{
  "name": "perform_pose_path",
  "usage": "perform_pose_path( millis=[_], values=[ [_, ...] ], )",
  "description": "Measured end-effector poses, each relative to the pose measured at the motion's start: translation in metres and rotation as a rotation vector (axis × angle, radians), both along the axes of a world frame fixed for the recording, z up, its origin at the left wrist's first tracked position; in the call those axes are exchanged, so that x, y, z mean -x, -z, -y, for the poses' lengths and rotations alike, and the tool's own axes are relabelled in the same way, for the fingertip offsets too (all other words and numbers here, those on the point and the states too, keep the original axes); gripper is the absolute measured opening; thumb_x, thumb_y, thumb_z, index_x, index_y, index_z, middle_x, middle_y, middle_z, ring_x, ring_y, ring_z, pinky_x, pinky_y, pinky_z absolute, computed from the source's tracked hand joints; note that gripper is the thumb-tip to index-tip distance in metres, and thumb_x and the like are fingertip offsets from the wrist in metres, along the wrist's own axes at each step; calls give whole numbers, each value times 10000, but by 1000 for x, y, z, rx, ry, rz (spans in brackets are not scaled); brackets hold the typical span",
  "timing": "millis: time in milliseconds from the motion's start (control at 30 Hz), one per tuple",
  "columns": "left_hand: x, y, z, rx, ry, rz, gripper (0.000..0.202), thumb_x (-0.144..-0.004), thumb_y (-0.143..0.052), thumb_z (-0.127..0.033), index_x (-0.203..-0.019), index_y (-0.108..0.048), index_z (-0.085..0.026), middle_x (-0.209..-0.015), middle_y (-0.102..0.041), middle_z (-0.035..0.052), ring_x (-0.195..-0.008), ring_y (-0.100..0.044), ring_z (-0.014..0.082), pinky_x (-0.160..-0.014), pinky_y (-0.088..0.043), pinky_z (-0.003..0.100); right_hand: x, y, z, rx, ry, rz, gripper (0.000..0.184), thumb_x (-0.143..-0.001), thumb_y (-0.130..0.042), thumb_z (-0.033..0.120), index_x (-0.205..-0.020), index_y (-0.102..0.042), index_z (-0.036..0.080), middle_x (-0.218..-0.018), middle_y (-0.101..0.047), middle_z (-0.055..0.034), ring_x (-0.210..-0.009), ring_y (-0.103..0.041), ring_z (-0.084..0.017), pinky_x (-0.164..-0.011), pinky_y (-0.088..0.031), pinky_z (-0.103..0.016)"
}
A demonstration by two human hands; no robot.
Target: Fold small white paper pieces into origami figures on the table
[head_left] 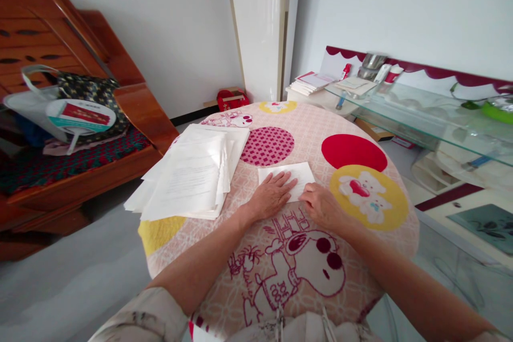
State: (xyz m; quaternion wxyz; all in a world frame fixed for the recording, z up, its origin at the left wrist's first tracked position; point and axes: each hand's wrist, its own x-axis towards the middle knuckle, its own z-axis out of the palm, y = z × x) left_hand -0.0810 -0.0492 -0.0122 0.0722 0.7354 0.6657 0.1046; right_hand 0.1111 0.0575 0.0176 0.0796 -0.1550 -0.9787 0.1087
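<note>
white paper (303, 171) lies on patterned tablecloth (306, 141), right of loose paper stack (188, 171). left hand (272, 196) open, palm down, fingers spread over the sheet — right hand (324, 207) curled at its right edge, can't tell if pinching. both forearms reach forward. farther right, metal containers (374, 60) above glass shelf (420, 115) — contents not visible.

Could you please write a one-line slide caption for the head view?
Left hand flat on a white paper, right hand at its edge, beside a stack of sheets.
</note>
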Motion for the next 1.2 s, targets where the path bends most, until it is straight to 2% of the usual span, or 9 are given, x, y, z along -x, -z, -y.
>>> perform_pose_path(
  millis=[133, 233, 500, 800, 900, 967, 1067, 1133, 1200],
  values=[
    [-2, -3, 0, 5, -15, 4, 549, -1074, -370, -376, -1601, -385, -224, -1703, -308, 134, -1585, -274, 288, -1278, -211, 538, 15, -5, -6, 227, 197, -15, 200, -838, -584, 92, -726, -732, 165, -757, -703, -57, -703, -604, -167, -659, -401, -286],
    [-3, -5, 0, 27, -22, -2, 574, -1062, -413, -410, -1600, -391, -211, -1703, -303, 146, -1586, -267, 306, -1279, -208, 545, 28, -9, -8, 323, 291, 38, 144, -817, -649, 146, -724, -756, 173, -705, -721, -40, -667, -610, -165, -612, -366, -277],
    [0, -1, 0, 24, -3, -20, 612, -1050, -421, -457, -1612, -365, -220, -1708, -288, 145, -1588, -262, 308, -1278, -204, 546, 31, -20, -7, 309, 339, 159, 72, -770, -721, 175, -726, -776, 193, -744, -754, -43, -714, -636, -173, -595, -352, -265],
    [0, -5, 2, 14, 11, -20, 622, -1049, -422, -442, -1626, -330, -231, -1721, -253, 135, -1594, -246, 303, -1279, -199, 538, -3, -25, -37, 293, 522, 206, 100, -719, -663, 130, -680, -748, 166, -638, -680, -24, -624, -600, -154, -560, -350, -250],
    [0, -7, 2, 20, 8, -16, 620, -1049, -430, -433, -1623, -340, -217, -1718, -257, 144, -1591, -253, 310, -1280, -197, 540, -17, -27, -47, 214, 589, 195, 142, -698, -619, 92, -610, -707, 161, -599, -651, -34, -604, -585, -169, -550, -337, -269],
    [-1, -7, 2, 15, 10, -14, 618, -1050, -430, -431, -1621, -343, -215, -1715, -264, 147, -1587, -262, 313, -1279, -200, 544, -22, -27, -46, 149, 535, 92, 167, -724, -596, 89, -615, -699, 163, -611, -652, -40, -607, -581, -174, -569, -351, -278],
    [0, -4, 2, -4, 10, -19, 616, -1048, -440, -437, -1620, -344, -228, -1711, -279, 145, -1586, -268, 310, -1276, -210, 547, -19, -19, -31, 100, 233, -125, 202, -832, -554, 111, -800, -745, 170, -775, -714, -63, -716, -615, -190, -669, -429, -287],
    [0, -2, 1, -14, 4, -19, 616, -1045, -457, -436, -1617, -349, -233, -1707, -289, 145, -1586, -269, 301, -1276, -214, 545, -14, -10, -17, 55, 27, -161, 262, -862, -532, 81, -950, -756, 185, -944, -732, -90, -876, -633, -214, -781, -472, -305],
    [0, -1, 2, -17, -4, -10, 616, -1038, -487, -428, -1608, -369, -228, -1700, -307, 149, -1583, -278, 296, -1278, -214, 551, -10, -1, -6, -4, -78, -114, 271, -898, -527, 78, -986, -756, 193, -989, -717, -103, -939, -617, -227, -842, -482, -331]
  ],
)
